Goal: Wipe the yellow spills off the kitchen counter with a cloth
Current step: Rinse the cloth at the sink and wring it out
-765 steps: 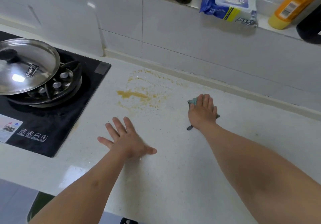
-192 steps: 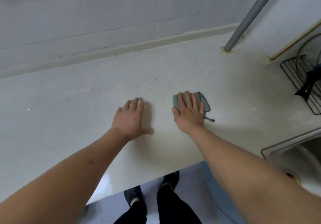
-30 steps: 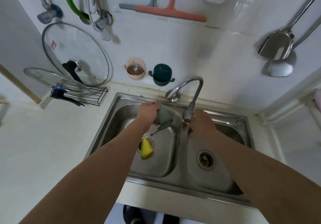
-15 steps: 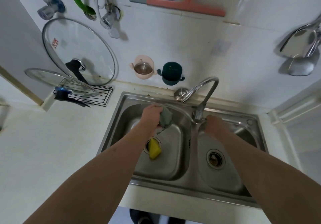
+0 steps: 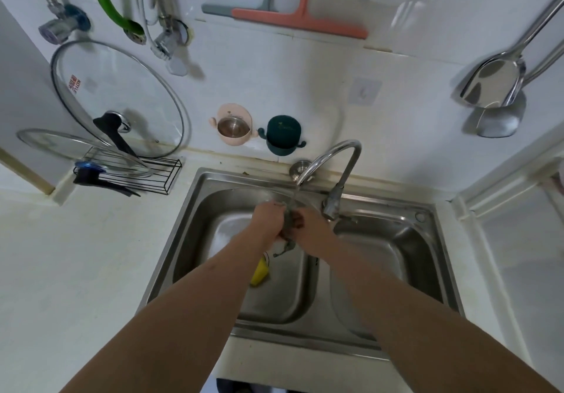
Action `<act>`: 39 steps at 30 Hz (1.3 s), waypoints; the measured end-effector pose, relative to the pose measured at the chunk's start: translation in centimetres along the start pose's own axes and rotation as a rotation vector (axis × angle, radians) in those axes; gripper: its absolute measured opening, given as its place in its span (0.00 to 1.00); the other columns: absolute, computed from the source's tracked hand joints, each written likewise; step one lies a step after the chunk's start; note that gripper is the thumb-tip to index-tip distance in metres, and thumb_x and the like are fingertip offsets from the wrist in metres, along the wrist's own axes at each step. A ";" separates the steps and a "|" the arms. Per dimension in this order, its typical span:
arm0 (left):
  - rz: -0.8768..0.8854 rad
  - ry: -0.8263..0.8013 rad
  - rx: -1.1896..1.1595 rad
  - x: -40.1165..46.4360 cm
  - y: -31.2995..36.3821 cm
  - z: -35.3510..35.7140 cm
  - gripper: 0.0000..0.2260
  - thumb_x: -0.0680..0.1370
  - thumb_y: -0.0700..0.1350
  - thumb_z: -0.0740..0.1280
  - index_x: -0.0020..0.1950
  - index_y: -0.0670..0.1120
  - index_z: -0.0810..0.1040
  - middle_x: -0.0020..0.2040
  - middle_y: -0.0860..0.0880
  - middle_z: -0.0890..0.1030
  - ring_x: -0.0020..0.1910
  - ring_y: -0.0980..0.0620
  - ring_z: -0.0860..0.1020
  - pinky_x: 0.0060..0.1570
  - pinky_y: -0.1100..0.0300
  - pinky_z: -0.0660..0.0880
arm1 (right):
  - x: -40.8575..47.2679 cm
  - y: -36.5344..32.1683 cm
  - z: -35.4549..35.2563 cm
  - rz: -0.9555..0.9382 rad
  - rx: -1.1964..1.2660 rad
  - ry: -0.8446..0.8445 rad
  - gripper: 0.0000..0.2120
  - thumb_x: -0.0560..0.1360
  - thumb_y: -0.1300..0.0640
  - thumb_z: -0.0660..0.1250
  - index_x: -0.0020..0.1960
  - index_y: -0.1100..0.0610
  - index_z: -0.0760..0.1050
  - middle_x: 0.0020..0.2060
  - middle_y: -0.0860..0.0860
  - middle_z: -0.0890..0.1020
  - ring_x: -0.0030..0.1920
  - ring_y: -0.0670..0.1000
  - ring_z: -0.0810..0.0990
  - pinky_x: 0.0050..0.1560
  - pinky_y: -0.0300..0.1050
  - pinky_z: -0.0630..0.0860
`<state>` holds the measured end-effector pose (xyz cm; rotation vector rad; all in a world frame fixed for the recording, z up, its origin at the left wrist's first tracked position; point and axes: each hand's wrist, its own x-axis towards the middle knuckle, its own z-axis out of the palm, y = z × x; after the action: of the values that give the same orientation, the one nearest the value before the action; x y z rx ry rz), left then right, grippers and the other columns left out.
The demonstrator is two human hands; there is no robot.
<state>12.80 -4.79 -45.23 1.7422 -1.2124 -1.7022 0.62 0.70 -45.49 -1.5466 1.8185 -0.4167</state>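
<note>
- Our left hand and our right hand are together over the left basin of the sink, and both close their fingers around the cloth, which is squeezed between them; only a dark strip of it and one hanging corner are visible.
- Half a second ago only the left hand held the cloth, while the right hand was at the faucet. Now the right hand has left the faucet and joined the left one on the cloth.
- A thin stream of water now falls on the cloth from a spout above the hands. In the earlier frames we cannot see this stream, so we judge that the tap was just opened.
- For the task this means, in our opinion, that the wiping itself is paused or finished and we are now rinsing the yellow dirt out of the cloth.
- Several seconds ago the cloth lay flat under the right hand on the counter and the left palm rested beside it. The part of the counter that we see now shows no yellow spill; the place near the stove is out of view.
- Under our left forearm a yellow sponge lies in the same basin, close to the drain.
- Against the wall on the left, a glass lid stands in a wire rack.
</note>
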 end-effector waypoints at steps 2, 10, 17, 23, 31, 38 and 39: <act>-0.048 0.002 -0.066 0.1 -0.2 0.1 0.05 0.82 0.40 0.64 0.51 0.42 0.79 0.53 0.41 0.82 0.49 0.44 0.81 0.54 0.43 0.83 | 0.9 -0.9 0.6 0.003 -0.034 -0.036 0.07 0.73 0.50 0.74 0.49 0.51 0.81 0.40 0.47 0.84 0.41 0.48 0.83 0.45 0.48 0.82; -0.167 0.076 -0.287 -0.3 -0.1 -2.7 0.09 0.80 0.32 0.66 0.59 0.39 0.80 0.54 0.37 0.85 0.55 0.41 0.85 0.57 0.43 0.82 | 4.7 -2.7 0.1 0.077 -0.041 -0.031 0.09 0.78 0.58 0.61 0.50 0.54 0.80 0.42 0.53 0.81 0.44 0.54 0.79 0.37 0.43 0.69; -0.053 0.005 -0.365 -1.3 -1.4 -2.4 0.12 0.78 0.35 0.72 0.61 0.41 0.80 0.54 0.39 0.86 0.54 0.40 0.85 0.52 0.43 0.83 | 5.9 -3.6 -1.4 0.200 0.399 -0.138 0.13 0.75 0.46 0.69 0.49 0.57 0.82 0.47 0.59 0.85 0.43 0.57 0.83 0.46 0.53 0.83; -0.120 0.078 -0.423 -1.2 -0.4 -1.3 0.08 0.82 0.34 0.63 0.58 0.37 0.80 0.54 0.37 0.85 0.49 0.38 0.86 0.45 0.44 0.85 | 5.7 -2.7 -2.0 0.322 0.551 -0.036 0.12 0.74 0.50 0.71 0.50 0.59 0.82 0.48 0.60 0.85 0.49 0.60 0.84 0.49 0.59 0.84; -0.098 0.015 -0.380 -1.0 0.5 0.4 0.05 0.82 0.40 0.64 0.55 0.41 0.79 0.52 0.39 0.85 0.49 0.40 0.85 0.51 0.40 0.84 | 4.4 -2.8 -3.8 0.381 0.531 -0.025 0.05 0.78 0.60 0.67 0.45 0.58 0.81 0.42 0.58 0.85 0.42 0.57 0.84 0.48 0.52 0.84; -0.098 0.069 -0.330 -0.1 0.6 1.3 0.09 0.81 0.46 0.66 0.47 0.42 0.80 0.48 0.37 0.85 0.49 0.38 0.84 0.51 0.42 0.83 | 4.3 -2.8 -4.0 0.361 0.480 0.031 0.10 0.79 0.47 0.67 0.49 0.54 0.80 0.49 0.57 0.84 0.49 0.58 0.85 0.53 0.58 0.84; -0.081 0.065 -0.320 -0.4 0.6 1.3 0.09 0.82 0.47 0.66 0.47 0.43 0.80 0.46 0.40 0.84 0.46 0.42 0.84 0.45 0.49 0.84 | 4.1 -3.0 -3.9 0.323 0.471 0.007 0.12 0.77 0.45 0.69 0.52 0.53 0.81 0.49 0.56 0.85 0.49 0.58 0.84 0.51 0.56 0.85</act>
<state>11.40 -4.46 -44.74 1.6536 -0.7988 -1.7578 -0.10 -4.66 -42.05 -0.9171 1.7735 -0.6380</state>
